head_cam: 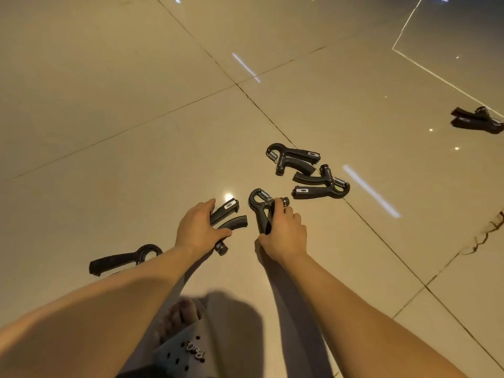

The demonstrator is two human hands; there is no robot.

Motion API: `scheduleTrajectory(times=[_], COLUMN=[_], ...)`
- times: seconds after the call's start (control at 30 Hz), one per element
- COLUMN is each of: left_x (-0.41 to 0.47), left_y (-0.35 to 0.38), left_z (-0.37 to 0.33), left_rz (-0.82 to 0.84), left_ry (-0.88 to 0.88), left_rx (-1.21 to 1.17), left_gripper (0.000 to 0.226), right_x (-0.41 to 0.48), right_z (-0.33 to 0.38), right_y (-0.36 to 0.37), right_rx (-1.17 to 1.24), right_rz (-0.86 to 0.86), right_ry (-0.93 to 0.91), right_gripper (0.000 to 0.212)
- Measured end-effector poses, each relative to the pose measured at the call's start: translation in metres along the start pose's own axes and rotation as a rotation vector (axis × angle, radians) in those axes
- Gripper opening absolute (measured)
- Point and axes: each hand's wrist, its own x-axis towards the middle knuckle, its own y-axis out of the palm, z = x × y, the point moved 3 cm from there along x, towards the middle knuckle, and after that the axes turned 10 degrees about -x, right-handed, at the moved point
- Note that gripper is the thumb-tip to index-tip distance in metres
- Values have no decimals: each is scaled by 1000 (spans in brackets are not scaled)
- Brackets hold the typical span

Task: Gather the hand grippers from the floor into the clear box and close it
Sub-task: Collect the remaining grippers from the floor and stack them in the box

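Note:
Several black hand grippers lie on the beige tiled floor. My left hand (200,227) is wrapped around one hand gripper (229,215), whose two handles stick out toward the upper right. My right hand (283,231) holds a second hand gripper (260,205) by its handles, spring loop pointing away from me. Two more hand grippers (293,158) (321,185) lie together just beyond my right hand. Another hand gripper (125,259) lies left of my left forearm, and one hand gripper (477,120) lies far right. A clear panel edge (409,23) shows at the top right.
My foot in a grey perforated slipper (182,350) is at the bottom centre. A thin brown curly strand (485,236) lies on the floor at the right edge. Dark grout lines cross the glossy tiles.

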Motion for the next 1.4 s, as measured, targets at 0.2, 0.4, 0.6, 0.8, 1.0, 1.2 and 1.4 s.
scheduleTrajectory(times=[0.2,0.4,0.6,0.8,1.0,1.2,1.4], left_x=[-13,-42,-104,-181,-273,-338,-388], left_y=[-5,-32,-72,-95,-112,-103,-56], left_z=[-37,-126,-223,-316,-404,-450,-492], left_rz=[-22,-44,-15,57,126,231,380], left_ry=[41,176,337,541,767,930,1058], left_rx=[-136,-290,-440,-474,-438,-386,-366], left_gripper=[54,66,39,55,70,77,77], right_x=[-31,-80,-150,-250,-352,-435,-506], right_z=[-35,-74,-112,-147,-189,-229,-274], right_y=[-31,-102,-198,-277,-324,-341,-345], right_rx=[131,230,273,330,301,245,161], right_rz=[-62,-226,-457,-620,-691,-747,-735], right_ry=[56,91,127,145,221,338,467], right_gripper=[87,82,89,93,96,98,96])
